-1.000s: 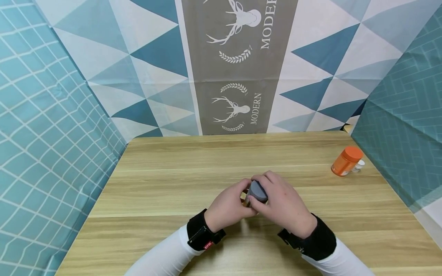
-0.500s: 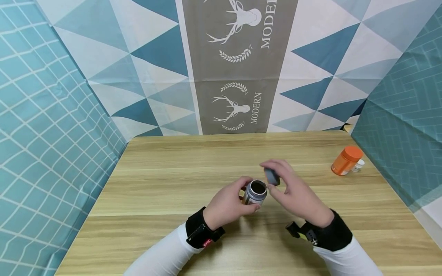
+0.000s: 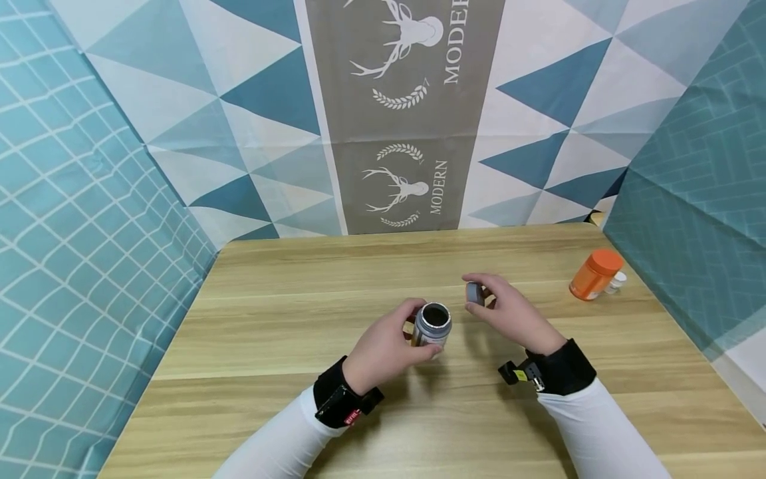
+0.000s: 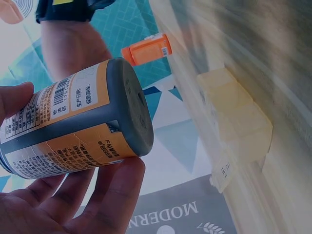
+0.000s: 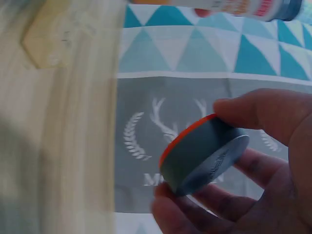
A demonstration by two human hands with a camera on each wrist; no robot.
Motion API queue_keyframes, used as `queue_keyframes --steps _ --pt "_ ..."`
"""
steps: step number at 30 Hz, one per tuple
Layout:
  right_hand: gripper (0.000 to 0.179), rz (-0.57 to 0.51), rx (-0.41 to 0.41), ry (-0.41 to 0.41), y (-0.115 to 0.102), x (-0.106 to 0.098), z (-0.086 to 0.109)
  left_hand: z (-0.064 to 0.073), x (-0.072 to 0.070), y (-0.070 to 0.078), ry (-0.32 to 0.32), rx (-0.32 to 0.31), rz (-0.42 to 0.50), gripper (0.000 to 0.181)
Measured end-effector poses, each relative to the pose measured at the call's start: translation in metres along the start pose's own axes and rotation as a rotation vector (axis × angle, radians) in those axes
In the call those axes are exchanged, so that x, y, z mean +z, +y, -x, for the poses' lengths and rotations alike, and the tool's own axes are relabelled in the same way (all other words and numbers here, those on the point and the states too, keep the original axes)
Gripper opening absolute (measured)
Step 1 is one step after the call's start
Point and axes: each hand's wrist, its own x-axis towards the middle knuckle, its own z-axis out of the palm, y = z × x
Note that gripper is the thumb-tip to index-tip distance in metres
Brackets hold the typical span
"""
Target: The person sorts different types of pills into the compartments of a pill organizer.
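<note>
Leftmost, a turquoise cloth with a white grid [image 3: 78,233] hangs at nine o'clock, beside the wood-grain desk [image 3: 287,319]. Next along, a white sleeve [image 3: 269,436] enters from about seven o'clock and ends in a black strap [image 3: 338,399] around the wrist. From there the left hand [image 3: 383,349] reaches towards two o'clock, its thumb and fingers wrapped around a dark grey jar [image 3: 427,334] with an orange and white printed label [image 4: 73,141]. This jar sits near the middle of the scene, raised clear of the desk, its lidless mouth turned up and dark inside. Straight above it, at twelve o'clock, a grey panel [image 3: 402,120] of the backdrop bears white stags and the word MODERN.

At two o'clock from the jar, near but apart from it, the right hand [image 3: 514,313] pinches a grey lid [image 3: 475,294] between thumb and fingers; the lid stands on edge, one rim orange-red, with blurred marks on its flat grey face. A second black strap [image 3: 562,367] and white sleeve [image 3: 604,432] trail off to five o'clock.

Farther right, between two and three o'clock, an orange bottle [image 3: 595,274] stands upright on the desk, with a small white-capped bottle [image 3: 617,281] just beside it, before a teal cloth [image 3: 712,173].
</note>
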Motion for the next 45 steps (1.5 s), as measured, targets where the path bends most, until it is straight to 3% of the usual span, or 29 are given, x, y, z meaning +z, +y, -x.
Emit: queue_keyframes --steps 6,12,28,34,41,45 --pt "0.037 -0.043 0.099 -0.036 0.015 0.013 -0.007 0.001 -0.004 0.000 0.006 0.000 0.007 0.065" --pt "0.032 0.052 0.130 -0.051 0.022 0.027 -0.009 0.001 -0.004 0.001 0.011 0.008 0.011 0.063" --pt "0.038 0.326 0.026 -0.124 0.020 0.043 -0.007 0.001 -0.005 -0.001 0.024 0.017 -0.005 0.062" --pt "0.037 0.321 -0.003 -0.114 0.020 0.041 -0.007 0.002 -0.009 0.000 0.032 0.025 -0.034 0.061" --pt "0.030 0.272 -0.200 -0.044 0.008 0.048 -0.006 0.005 -0.017 0.000 0.051 0.007 -0.110 0.062" --pt "0.035 0.282 -0.254 -0.054 -0.005 0.058 -0.004 0.009 -0.027 -0.006 0.080 0.002 -0.154 0.062"
